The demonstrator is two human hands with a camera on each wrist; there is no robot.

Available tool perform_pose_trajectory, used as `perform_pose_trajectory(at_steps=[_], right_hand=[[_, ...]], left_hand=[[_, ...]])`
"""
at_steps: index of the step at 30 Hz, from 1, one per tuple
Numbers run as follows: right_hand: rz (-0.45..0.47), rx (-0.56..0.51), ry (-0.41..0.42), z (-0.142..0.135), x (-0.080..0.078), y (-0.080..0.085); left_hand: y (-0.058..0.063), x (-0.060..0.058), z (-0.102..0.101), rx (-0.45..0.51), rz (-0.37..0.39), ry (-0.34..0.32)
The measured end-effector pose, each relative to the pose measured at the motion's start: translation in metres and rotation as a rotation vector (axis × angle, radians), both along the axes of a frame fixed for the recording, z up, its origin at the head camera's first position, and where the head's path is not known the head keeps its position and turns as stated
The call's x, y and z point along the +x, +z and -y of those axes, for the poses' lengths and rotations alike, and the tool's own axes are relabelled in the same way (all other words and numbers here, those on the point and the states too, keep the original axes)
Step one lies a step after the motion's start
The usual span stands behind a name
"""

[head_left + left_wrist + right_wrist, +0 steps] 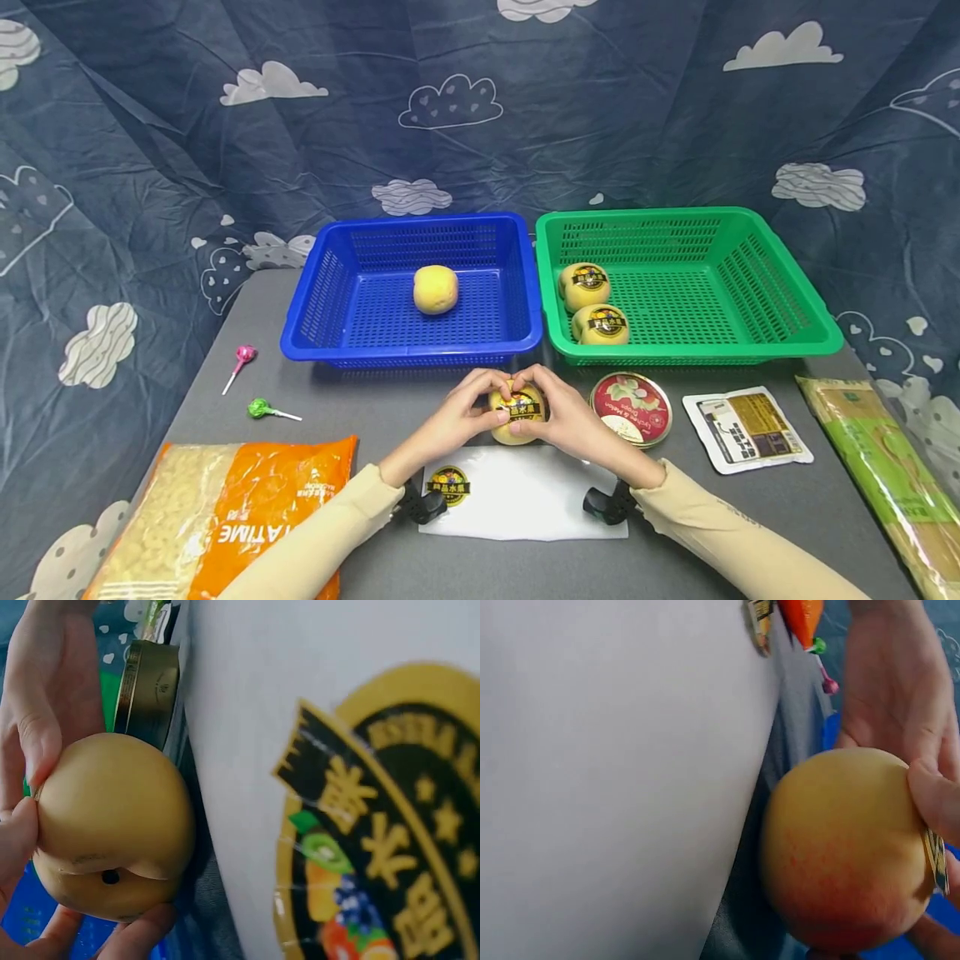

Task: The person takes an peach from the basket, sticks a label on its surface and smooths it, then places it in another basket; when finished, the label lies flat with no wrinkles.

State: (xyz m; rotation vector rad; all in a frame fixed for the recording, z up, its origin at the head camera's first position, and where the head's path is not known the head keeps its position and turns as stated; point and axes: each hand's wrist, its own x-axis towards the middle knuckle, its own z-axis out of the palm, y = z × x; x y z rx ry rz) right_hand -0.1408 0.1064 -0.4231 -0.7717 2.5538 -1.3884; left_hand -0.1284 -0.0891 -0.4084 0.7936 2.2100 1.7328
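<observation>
Both hands hold a yellow peach just behind a white sticker sheet. My left hand grips its left side and my right hand its right, with thumbs and fingertips around a black-and-gold label on the fruit. In the right wrist view the peach shows a red blush, and the label's edge stands out beside a thumb. The left wrist view shows the peach's dark stem hollow. One round label lies on the sheet's left end.
A blue basket holds one unlabelled peach; a green basket holds two labelled ones. Right of the hands lie a red tin, a white packet and a long green pack. Two lollipops and a macaroni bag lie left.
</observation>
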Motion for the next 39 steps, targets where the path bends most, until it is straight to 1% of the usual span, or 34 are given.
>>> perform_pose_trajectory(at_steps=[3,7,10,13,15,17,20,22,24,27,29,32,35,36,39], right_hand=[[0.082,-0.095,0.048,-0.004,-0.003,-0.003],[0.268,-0.253,0.131,-0.014,-0.008,-0.007],[0.387,-0.316,0.133,-0.021,-0.01,-0.008],[0.452,-0.327,0.117,-0.025,-0.01,-0.009],[0.462,-0.305,0.105,-0.024,-0.009,-0.009],[0.453,-0.285,0.09,-0.021,-0.008,-0.009],[0.412,-0.263,0.031,-0.014,-0.008,-0.01],[0.408,-0.28,-0.01,-0.011,-0.009,-0.012],[0.428,-0.307,-0.04,-0.01,-0.009,-0.012],[0.493,-0.363,-0.051,-0.011,-0.008,-0.013],[0.529,-0.397,-0.05,-0.012,-0.008,-0.013],[0.571,-0.44,-0.041,-0.013,-0.008,-0.013],[0.591,-0.434,-0.043,-0.012,-0.009,-0.01],[0.585,-0.424,-0.052,-0.011,-0.009,-0.009],[0.547,-0.401,-0.086,-0.006,-0.009,-0.007]], left_hand=[[-0.003,-0.001,0.002,0.03,0.016,-0.006],[-0.008,-0.004,0.005,0.07,0.052,-0.037],[-0.016,-0.009,0.008,0.092,0.07,-0.074],[-0.026,-0.014,0.011,0.098,0.086,-0.109],[-0.032,-0.017,0.012,0.095,0.093,-0.124],[-0.033,-0.018,0.012,0.087,0.101,-0.127],[-0.033,-0.018,0.012,0.084,0.111,-0.117],[-0.027,-0.016,0.01,0.069,0.101,-0.098],[-0.019,-0.013,0.008,0.05,0.066,-0.073],[-0.008,-0.008,0.004,0.006,0.007,-0.026],[-0.005,-0.006,0.003,-0.018,-0.023,-0.005],[-0.016,-0.009,0.003,-0.055,-0.045,-0.003],[-0.027,-0.012,0.005,-0.07,-0.03,-0.006],[-0.028,-0.012,0.005,-0.067,-0.022,-0.002],[-0.017,-0.009,0.003,-0.02,0.03,0.031]])
